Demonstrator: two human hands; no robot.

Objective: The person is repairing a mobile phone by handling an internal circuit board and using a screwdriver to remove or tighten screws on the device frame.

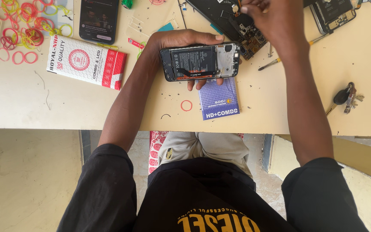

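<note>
My left hand [174, 41] grips an opened black phone [200, 62] from behind and holds it flat over the table, with its battery and bare board facing up. My right hand [267, 17] reaches to the far side of the table. Its fingertips are pinched on something small, which I cannot make out, over a second dismantled phone [226, 21] lying there. A purple box [218, 99] sits on the table just under the held phone.
A white and red box [86, 60] lies at the left, near a heap of coloured rubber bands [22, 25] and a lit black phone [98, 19]. A small screwdriver [270, 64], keys [346, 98] and a third opened phone [333, 15] are at the right. The cream table edge [44, 122] runs near my lap.
</note>
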